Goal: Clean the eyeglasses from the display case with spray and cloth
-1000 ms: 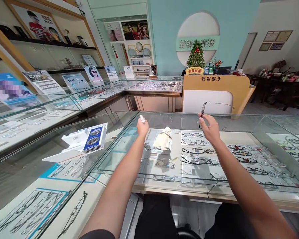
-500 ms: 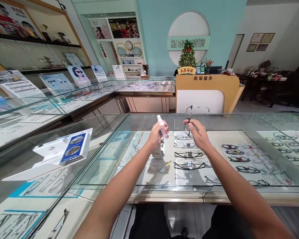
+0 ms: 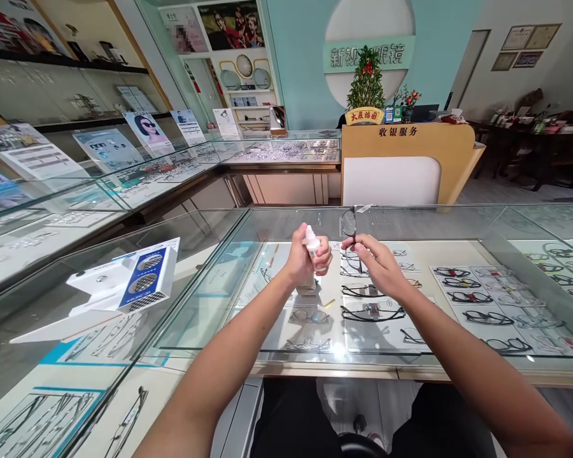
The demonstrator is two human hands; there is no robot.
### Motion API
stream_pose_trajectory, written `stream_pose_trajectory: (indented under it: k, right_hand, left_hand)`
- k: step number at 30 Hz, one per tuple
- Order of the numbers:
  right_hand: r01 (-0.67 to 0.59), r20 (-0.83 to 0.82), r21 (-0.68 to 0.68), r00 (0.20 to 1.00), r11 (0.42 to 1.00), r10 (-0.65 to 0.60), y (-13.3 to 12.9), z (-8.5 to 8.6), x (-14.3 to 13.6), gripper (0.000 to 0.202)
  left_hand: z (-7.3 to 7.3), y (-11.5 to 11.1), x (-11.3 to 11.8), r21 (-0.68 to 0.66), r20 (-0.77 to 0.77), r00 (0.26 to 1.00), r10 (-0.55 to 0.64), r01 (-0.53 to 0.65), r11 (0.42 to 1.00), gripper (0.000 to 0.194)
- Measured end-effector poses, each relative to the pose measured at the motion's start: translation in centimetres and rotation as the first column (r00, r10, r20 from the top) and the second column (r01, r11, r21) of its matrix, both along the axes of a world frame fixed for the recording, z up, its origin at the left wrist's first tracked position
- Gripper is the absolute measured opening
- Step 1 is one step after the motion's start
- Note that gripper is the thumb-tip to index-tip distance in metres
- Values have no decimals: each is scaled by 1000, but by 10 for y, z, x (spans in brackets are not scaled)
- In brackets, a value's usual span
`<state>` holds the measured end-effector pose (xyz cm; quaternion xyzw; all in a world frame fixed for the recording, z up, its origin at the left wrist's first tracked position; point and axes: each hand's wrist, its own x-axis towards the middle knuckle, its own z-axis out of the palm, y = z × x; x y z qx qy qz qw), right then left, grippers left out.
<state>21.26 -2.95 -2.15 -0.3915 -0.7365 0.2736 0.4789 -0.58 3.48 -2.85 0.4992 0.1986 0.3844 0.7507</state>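
Observation:
My left hand (image 3: 302, 257) is wrapped round a small white spray bottle (image 3: 312, 239), its white nozzle pointing up. To the right, my right hand (image 3: 378, 262) pinches a pair of eyeglasses (image 3: 348, 223) by the dark frame. The eyeglasses stand on end, one lens above my fingers and the other below, with a temple reaching out to the right. Both hands are above the glass display counter (image 3: 277, 348). Under the glass lie rows of eyeglass frames (image 3: 372, 312), partly hidden by my hands and forearms.
A white and blue display stand (image 3: 146, 280) with round openings sits on the glass at left. Beyond are more glass cases (image 3: 286, 151) and a wooden cashier desk (image 3: 453, 149) bearing a plant (image 3: 365, 83). Propped signs (image 3: 149, 132) line the left case.
The spray bottle has turned more upright in my left hand and come slightly right. My right hand has brought the eyeglasses a little left, closer to the bottle. The view has tilted down slightly.

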Motion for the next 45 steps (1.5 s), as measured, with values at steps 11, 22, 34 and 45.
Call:
stream_pose_trajectory:
  k: [11, 22, 34, 45]
  right_hand:
    - [-139, 25, -33, 990, 990, 140, -5, -1, -9, 44]
    - [-171, 35, -52, 984, 984, 172, -6, -3, -9, 44]
    - [-164, -107, -112, 982, 980, 152, -5, 0, -8, 44]
    - [-59, -229, -138, 973, 989, 26, 2, 0, -6, 45]
  left_hand:
    - [-18, 3, 8, 394, -219, 917, 333, -229, 890, 62]
    - [-17, 0, 9, 393, -209, 901, 381, -280, 876, 60]
    - [-13, -3, 9, 392, -187, 910, 370, -276, 877, 65]
    - [-7, -21, 16, 583, -296, 885, 360, -131, 802, 61]
